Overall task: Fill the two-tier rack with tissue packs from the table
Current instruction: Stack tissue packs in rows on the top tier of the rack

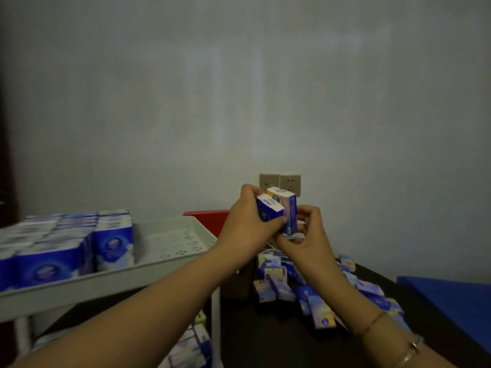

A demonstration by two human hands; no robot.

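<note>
Both hands are raised in front of the wall, above the dark table [265, 341]. My left hand [245, 229] grips a blue and white tissue pack [268, 208]. A second pack [288, 211] stands upright against the first, and my right hand [305, 235] pinches it from below and from the right. A heap of loose tissue packs [305, 288] lies on the table under the hands. The white two-tier rack [170, 261] stands at the left. Its top tray holds rows of upright packs [66, 248] on the left part, while its right end is bare. Packs [191, 343] show on the lower tier.
A red bin [210, 220] stands behind the rack's right corner. A blue surface [451, 296] lies at the right edge. Two wall sockets [280, 183] sit behind the hands. Thin bracelets circle my right wrist.
</note>
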